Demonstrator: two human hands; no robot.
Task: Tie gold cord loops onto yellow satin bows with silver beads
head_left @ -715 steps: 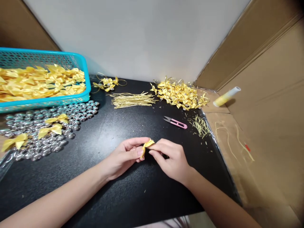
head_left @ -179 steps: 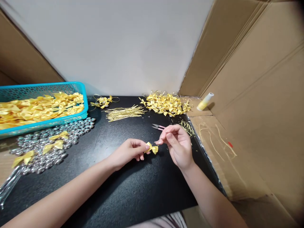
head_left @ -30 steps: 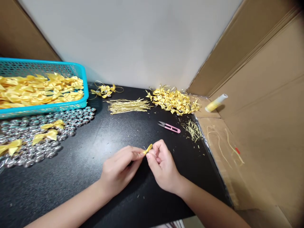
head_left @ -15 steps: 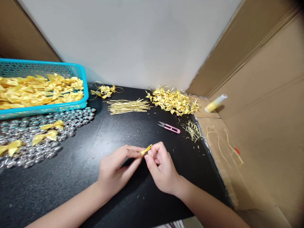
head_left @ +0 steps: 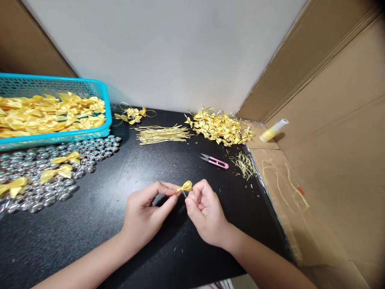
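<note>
A small yellow ribbon bow (head_left: pixel 187 186) is pinched between the thumb and fingers of my left hand (head_left: pixel 144 212), its loop facing right. Close beside it, my right hand (head_left: pixel 207 214) is closed in a pinch at a thin greyish strand (head_left: pixel 184 194) that meets the bow's middle. What kind of strand it is cannot be made out, and its far end is hidden by my right fingers. Pink-handled thread snips (head_left: pixel 214 161) lie on the black table beyond my right hand.
A turquoise basket (head_left: pixel 108 105) of yellow bows stands at left, with silver beads (head_left: pixel 64 192) before it. Gold ties (head_left: pixel 164 135) lie at the back, beside a pile of beaded bows (head_left: pixel 221 127). Thread scraps (head_left: pixel 246 166) and a yellow-and-white tube (head_left: pixel 273 130) are at right.
The bow has turned between my fingers, so its loop now shows wider. My right hand has shifted slightly right, and the thin strand shows between the hands.
</note>
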